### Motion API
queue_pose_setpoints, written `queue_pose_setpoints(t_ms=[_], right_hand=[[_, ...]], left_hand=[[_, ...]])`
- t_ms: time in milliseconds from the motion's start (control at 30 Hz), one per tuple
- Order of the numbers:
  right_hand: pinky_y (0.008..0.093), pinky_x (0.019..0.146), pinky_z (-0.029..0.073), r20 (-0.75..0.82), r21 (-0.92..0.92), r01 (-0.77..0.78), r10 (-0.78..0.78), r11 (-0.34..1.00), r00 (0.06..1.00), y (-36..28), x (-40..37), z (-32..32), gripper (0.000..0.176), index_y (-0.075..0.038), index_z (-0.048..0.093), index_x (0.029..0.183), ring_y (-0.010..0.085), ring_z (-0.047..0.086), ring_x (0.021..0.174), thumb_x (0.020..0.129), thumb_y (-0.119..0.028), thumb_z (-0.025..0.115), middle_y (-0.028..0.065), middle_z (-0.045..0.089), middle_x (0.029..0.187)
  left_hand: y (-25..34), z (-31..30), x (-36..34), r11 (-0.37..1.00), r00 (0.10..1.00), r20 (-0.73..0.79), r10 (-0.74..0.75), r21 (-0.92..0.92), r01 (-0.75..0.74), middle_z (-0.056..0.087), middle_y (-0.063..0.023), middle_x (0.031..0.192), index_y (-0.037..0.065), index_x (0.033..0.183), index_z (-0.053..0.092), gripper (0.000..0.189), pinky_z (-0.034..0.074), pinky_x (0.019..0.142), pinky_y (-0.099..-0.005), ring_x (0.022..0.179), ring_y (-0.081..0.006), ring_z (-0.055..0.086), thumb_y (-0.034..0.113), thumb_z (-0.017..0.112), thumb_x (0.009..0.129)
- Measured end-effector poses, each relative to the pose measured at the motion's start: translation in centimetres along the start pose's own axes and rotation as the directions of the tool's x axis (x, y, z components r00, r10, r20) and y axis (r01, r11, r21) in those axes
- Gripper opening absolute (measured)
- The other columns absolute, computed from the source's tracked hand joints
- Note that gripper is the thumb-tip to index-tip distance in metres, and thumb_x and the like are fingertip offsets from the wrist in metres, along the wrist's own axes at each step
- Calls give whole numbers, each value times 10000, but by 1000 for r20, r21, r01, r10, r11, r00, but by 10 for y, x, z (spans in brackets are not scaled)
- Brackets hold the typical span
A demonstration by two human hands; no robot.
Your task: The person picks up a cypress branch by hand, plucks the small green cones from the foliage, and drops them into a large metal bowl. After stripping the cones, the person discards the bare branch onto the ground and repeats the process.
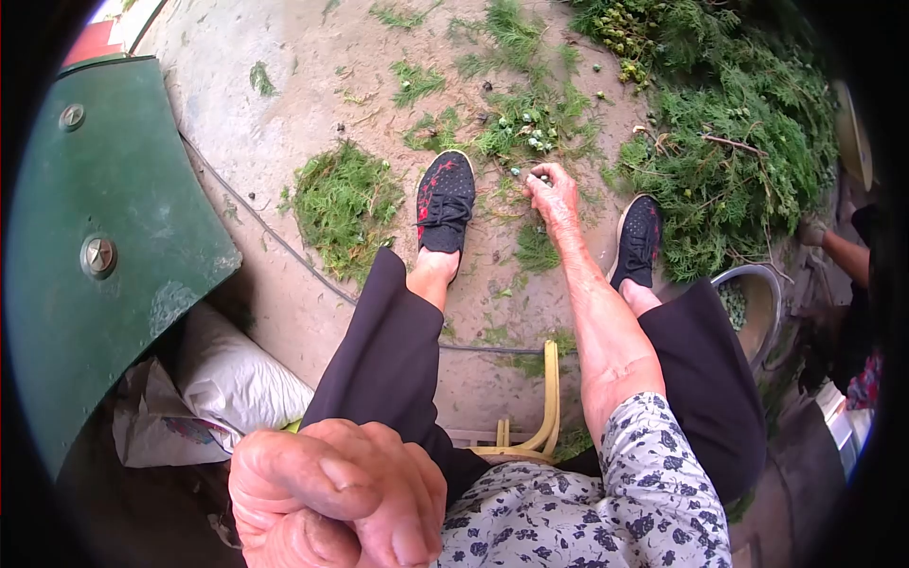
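Close to the camera, at the bottom left of the view, my left hand (336, 492) is curled with its fingers folded in; whatever it may hold is hidden. My right hand (552, 189) reaches down between the two black shoes, its fingers bent together around small round green berries (545, 180). Just beyond it on the ground lie pale green berries (538, 138) among loose green sprigs (511, 114). A metal bowl (772, 308) with many small green berries in it stands right of my right knee.
A large heap of leafy branches (739, 161) fills the upper right. A smaller green pile (346, 208) lies left of the left shoe (445, 204). A green metal panel (114, 227) and white sacks (227, 374) stand left. Another person's arm (843, 256) shows at the right edge.
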State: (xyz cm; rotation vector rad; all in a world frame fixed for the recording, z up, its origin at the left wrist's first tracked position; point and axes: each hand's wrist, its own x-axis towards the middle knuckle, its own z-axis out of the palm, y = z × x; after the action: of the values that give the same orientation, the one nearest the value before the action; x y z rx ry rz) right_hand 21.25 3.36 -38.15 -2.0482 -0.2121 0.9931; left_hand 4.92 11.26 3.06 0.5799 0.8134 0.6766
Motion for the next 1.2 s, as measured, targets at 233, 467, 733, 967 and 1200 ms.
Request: queue_pose_setpoints(t_ms=[233,467,733,967,1200], right_hand=[[349,664,465,-13,-433,501,-561,749,828,-5,4,30,183,-55,609,901,259,566,707,719,-59,627,132,556,801],[213,459,409,108,349,-95,61,932,992,-32,-1,-14,196,-11,591,967,80,540,594,775,-41,564,21,580,694],[202,409,370,35,286,-121,116,951,993,25,-39,-61,145,-19,628,885,76,513,518,744,-45,610,9,577,649],[377,718,446,-287,-365,141,-255,920,923,58,-46,-21,175,-69,653,818,311,590,758,655,-111,703,149,620,757],[400,698,441,-213,-351,163,-249,922,945,60,-74,-10,230,-31,614,826,332,565,808,626,-66,722,174,582,823]], left_hand=[[11,5,3,984,986,71,-148,113,139,565,-14,779,109,1201,530,317,385,599,-266,651,-137,468,215,524,902],[10,5,4,991,991,54,-122,54,119,559,-47,746,68,1114,521,223,381,572,-293,594,-146,452,163,480,917],[2,14,1,999,1000,2,-20,42,20,517,-58,709,29,1058,488,162,358,519,-293,545,-137,435,112,440,928],[0,17,1,998,999,-34,-19,60,21,508,-56,709,25,1077,492,180,352,513,-284,545,-134,436,110,449,924],[1,13,2,997,999,27,-20,73,18,508,-54,711,19,1095,495,200,358,519,-290,546,-138,440,103,460,917]])
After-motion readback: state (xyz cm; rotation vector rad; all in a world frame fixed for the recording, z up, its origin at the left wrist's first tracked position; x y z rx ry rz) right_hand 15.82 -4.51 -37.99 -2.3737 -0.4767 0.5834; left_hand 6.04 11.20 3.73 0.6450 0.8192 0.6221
